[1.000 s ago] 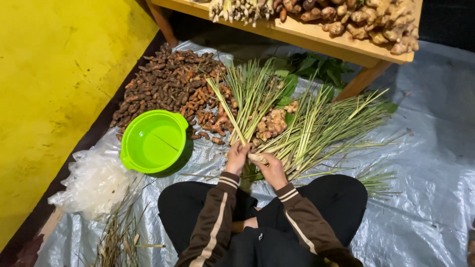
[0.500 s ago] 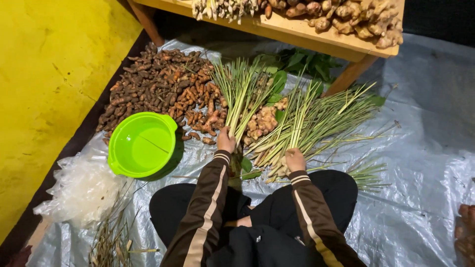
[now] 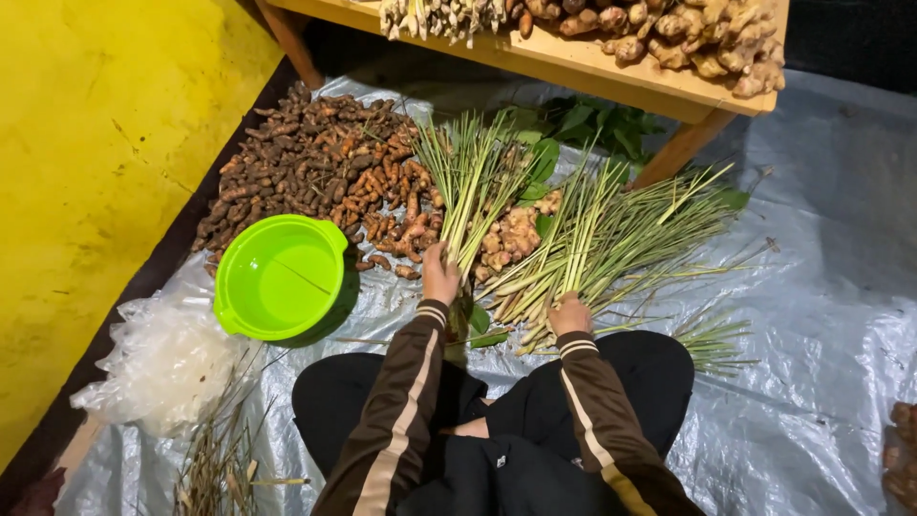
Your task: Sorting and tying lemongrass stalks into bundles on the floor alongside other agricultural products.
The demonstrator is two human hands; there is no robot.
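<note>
I sit cross-legged on a plastic sheet (image 3: 812, 315). My left hand (image 3: 440, 274) grips the base of an upright bundle of lemongrass stalks (image 3: 468, 182) that fans out away from me. My right hand (image 3: 569, 313) rests closed on the stalk ends of a larger pile of lemongrass (image 3: 621, 229) lying to the right. Between the two bundles lies a small heap of pale ginger-like roots (image 3: 511, 234).
A heap of brown and orange turmeric roots (image 3: 315, 172) lies at the left. A green plastic bowl (image 3: 279, 277) stands beside it, near a crumpled clear bag (image 3: 162, 363). A wooden table (image 3: 611, 72) with ginger stands beyond. A yellow wall (image 3: 86, 162) is at left.
My hands, together at one bundle before, have parted: the left now holds the left bundle, the right has moved onto the right pile.
</note>
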